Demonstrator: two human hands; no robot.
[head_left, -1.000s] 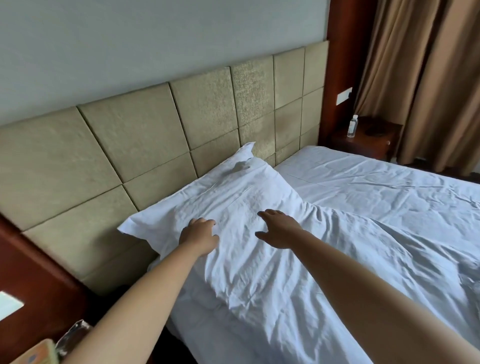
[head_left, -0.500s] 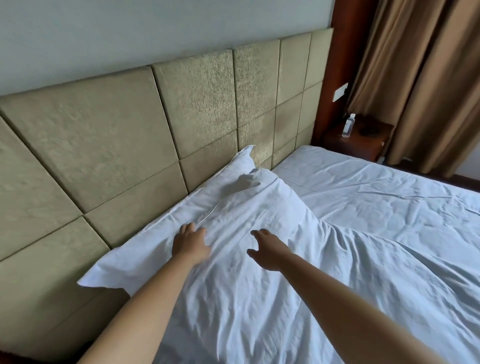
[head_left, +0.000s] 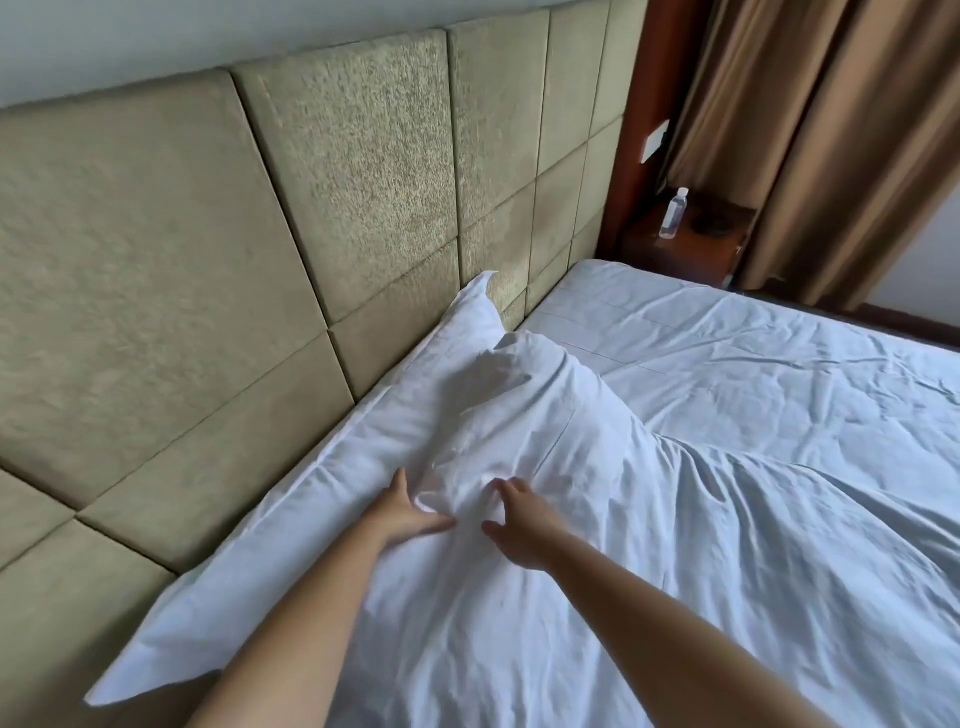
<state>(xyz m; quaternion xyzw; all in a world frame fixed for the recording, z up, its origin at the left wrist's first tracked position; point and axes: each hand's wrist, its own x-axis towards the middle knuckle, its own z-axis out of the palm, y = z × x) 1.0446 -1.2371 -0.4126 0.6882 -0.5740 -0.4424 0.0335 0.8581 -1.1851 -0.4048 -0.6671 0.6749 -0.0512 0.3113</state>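
Observation:
A white pillow (head_left: 519, 415) lies along the padded headboard (head_left: 260, 260) at the head of the bed, partly under the white duvet (head_left: 727, 493). Both my arms reach onto its near half. My left hand (head_left: 402, 512) rests against a raised bulge of the pillow, one finger straight up its side and the thumb stretched under it; its other fingers are hidden by a fold. My right hand (head_left: 517, 525) grips the same bulge from the right, fingers curled into the cloth.
A dark wooden nightstand (head_left: 691, 244) stands beyond the far bed corner with a clear water bottle (head_left: 674, 214) on it. Brown curtains (head_left: 831, 130) hang at the right. A white switch plate (head_left: 655, 140) sits on the wooden panel.
The camera has moved in towards the headboard. Both hands, which lay flat and apart on the pillow, have come together and bunched the cloth into a bulge between them.

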